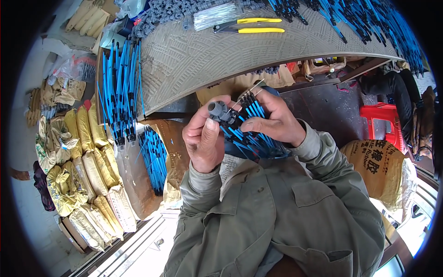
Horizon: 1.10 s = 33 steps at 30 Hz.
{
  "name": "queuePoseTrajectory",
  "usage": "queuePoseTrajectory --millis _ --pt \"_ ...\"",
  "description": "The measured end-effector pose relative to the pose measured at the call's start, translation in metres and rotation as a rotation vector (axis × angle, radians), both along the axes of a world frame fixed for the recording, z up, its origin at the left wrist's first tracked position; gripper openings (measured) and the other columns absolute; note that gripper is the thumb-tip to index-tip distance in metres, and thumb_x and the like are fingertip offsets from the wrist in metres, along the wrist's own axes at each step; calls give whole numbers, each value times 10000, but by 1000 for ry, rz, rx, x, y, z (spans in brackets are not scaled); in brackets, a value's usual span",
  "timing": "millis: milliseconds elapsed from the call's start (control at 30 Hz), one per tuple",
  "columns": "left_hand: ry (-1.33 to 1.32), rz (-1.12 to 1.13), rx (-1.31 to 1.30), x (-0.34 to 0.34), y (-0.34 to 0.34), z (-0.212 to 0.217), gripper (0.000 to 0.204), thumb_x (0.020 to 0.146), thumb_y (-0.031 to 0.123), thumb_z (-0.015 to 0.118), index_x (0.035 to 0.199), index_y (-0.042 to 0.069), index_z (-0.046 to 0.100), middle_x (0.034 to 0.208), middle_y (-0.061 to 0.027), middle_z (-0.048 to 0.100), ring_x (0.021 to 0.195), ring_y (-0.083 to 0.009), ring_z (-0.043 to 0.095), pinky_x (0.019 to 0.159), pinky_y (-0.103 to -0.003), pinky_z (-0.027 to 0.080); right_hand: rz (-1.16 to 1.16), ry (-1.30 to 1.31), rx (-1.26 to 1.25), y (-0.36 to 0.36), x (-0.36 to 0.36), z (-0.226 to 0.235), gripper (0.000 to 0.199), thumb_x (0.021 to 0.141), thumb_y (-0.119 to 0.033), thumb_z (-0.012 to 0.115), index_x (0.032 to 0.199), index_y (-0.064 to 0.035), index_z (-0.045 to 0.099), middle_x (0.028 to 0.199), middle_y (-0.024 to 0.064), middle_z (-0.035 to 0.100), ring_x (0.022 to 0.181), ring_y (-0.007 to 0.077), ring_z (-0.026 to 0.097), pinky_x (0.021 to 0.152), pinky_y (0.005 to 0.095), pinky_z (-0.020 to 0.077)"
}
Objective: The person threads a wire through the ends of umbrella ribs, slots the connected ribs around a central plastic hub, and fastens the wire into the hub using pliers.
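Grey threaded fitting (218, 112) held up before the chest, on the wearer's side of the grey bench (184, 60). Threaded mouth points up and leftward; long axis slants down to the right. Left hand (204, 138) pinches it, thumb against fingers. Right hand (279, 121) angles in, thumb across blue rods (254, 141), fingers bent; can't tell its exact grip.

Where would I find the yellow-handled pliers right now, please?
In the head view, the yellow-handled pliers lie near the top, just right of centre, on the grey tabletop, beside the bundle of thin silvery rods, their handles pointing right.
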<state>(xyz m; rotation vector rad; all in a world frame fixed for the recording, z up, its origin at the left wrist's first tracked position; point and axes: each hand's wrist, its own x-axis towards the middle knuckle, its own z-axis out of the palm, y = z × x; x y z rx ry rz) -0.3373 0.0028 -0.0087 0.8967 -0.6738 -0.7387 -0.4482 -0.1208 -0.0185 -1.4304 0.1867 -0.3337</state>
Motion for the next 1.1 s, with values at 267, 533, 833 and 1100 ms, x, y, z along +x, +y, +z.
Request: queuePoseTrajectory --millis 267,533,833,1100 --pt "-221 67 29 2 4 6 358 841 181 595 1091 -75 567 1034 -145 576 880 -173 539 827 -290 407 135 -320 55 -6 8 -5 379 810 -95 625 1118 -33 413 1028 51 452 979 119 433 873 278 331" --pt "-240 57 81 9 10 6 375 814 205 630 1045 -87 587 1002 -154 573 918 -188 540 835 -303 408 85 -169 235 0 2 -8 253 830 -120 614 1021 -8 491 914 26 515 840 92 489 744 242 389" --pt "-166 -107 62 20 14 2 434 812 297 625 1000 -93 597 963 -159 584 904 -192 546 798 -298 419 14 -293 -202 -8 7 -5 199 826 -168 649 815 6 552 645 17 533 617 44 434 541 242 390" --pt "-287 -41 113 20 12 1 454 802 323 632 977 -95 605 899 -146 589 819 -180 538 727 -274 415 19 -250 -189 -1 3 -12 167 799 -108 662 876 7 568 676 20 546 617 65 485 553 235 376"
